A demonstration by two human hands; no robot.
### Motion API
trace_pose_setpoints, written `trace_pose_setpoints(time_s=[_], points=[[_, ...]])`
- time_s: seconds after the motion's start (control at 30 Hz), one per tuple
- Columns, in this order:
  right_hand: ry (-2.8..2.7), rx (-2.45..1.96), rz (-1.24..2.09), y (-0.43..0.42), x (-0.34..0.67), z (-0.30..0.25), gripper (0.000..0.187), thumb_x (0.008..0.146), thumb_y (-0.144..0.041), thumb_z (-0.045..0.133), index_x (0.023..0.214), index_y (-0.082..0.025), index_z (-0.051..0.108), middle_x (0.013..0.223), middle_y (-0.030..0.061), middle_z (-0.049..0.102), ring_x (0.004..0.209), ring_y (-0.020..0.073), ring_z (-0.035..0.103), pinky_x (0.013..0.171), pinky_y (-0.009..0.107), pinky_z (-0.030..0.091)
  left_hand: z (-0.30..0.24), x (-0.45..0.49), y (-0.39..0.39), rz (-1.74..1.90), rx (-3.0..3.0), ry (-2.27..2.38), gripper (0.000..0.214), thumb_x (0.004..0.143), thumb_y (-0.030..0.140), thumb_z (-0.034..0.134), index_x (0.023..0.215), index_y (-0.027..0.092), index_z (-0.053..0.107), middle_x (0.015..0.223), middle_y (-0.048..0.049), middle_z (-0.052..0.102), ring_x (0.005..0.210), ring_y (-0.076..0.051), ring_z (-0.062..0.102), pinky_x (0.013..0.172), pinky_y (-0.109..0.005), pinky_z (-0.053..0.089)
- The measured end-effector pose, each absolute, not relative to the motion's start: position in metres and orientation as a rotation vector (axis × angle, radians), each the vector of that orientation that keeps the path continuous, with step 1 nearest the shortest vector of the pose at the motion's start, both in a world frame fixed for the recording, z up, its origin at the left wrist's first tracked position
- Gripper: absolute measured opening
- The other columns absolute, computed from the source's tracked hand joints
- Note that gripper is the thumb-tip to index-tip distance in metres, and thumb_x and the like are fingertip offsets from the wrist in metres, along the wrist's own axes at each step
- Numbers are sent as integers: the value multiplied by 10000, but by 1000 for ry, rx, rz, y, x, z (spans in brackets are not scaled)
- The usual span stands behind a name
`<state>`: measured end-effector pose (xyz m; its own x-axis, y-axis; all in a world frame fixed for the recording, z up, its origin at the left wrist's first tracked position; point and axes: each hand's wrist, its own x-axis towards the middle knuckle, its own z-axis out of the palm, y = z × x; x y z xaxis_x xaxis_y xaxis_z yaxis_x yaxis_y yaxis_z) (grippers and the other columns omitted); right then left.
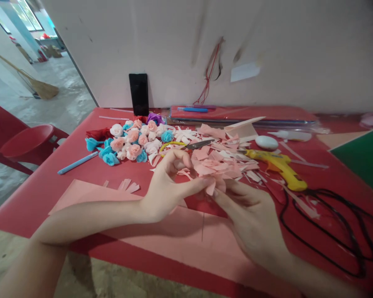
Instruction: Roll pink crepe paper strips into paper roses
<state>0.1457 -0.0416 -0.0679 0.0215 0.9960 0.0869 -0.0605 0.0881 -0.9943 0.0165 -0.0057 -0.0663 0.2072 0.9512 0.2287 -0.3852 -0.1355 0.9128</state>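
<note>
My left hand (168, 182) and my right hand (251, 215) meet over the middle of the red table (43, 186). Both pinch a small pink paper flower piece (213, 184) between their fingertips. The left thumb and forefinger press on it from the left; the right fingers curl around it from below. Just behind lies a heap of pink paper scraps (217, 159). A large pink paper sheet (180, 240) lies flat under my forearms.
A cluster of finished paper roses (133, 142) in pink, white, blue and red sits at the back left. Scissors (186, 145), a yellow glue gun (279, 165) with its black cord (329, 223), a blue pen (77, 162), a phone (139, 94) against the wall, a red chair (25, 142) at left.
</note>
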Motion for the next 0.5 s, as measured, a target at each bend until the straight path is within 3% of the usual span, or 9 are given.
trace_pose_setpoints(time_s=[0.3, 0.5], points=[[-1222, -1207, 1077, -41, 141, -65, 123, 586, -218, 740, 584, -246, 620, 601, -42, 603, 601, 127, 584, 618, 230, 527, -70, 16, -5, 1299, 1196, 714, 322, 664, 69, 672, 677, 201, 379, 672, 66, 417, 590, -63, 470, 539, -215, 387], [-1380, -1269, 839, -40, 141, -64, 171, 692, -228, 605, 535, -230, 538, 498, -46, 544, 480, 121, 546, 479, 222, 486, -71, 18, -6, 1356, 1220, 622, 331, 655, 44, 675, 710, 198, 387, 673, 77, 430, 579, -42, 463, 540, -179, 391]])
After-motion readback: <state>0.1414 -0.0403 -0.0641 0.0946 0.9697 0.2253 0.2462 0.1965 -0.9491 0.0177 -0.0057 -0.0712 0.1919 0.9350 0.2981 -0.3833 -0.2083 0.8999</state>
